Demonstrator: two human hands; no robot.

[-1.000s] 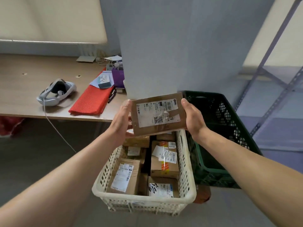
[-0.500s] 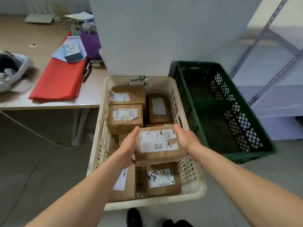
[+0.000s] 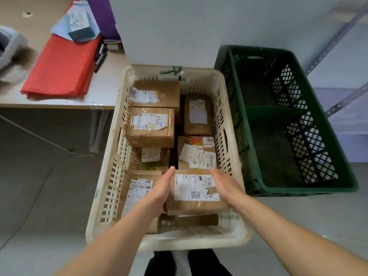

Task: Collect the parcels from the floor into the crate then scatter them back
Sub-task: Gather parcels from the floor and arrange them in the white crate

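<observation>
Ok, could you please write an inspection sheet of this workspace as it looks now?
Surface: grey floor under both crates.
Job's things: white crate holds several taped cardboard parcels; labelled parcel at its near end, on top of others.
Clutter: red cloth, purple bag and papers on the desk.
Hands: left hand and right hand press flat against the labelled parcel's sides, fingers straight.
Cables: one thin cable slants below the desk edge.
Surroundings: green crate right of the white crate; metal shelf frame beyond it; pillar behind.
</observation>
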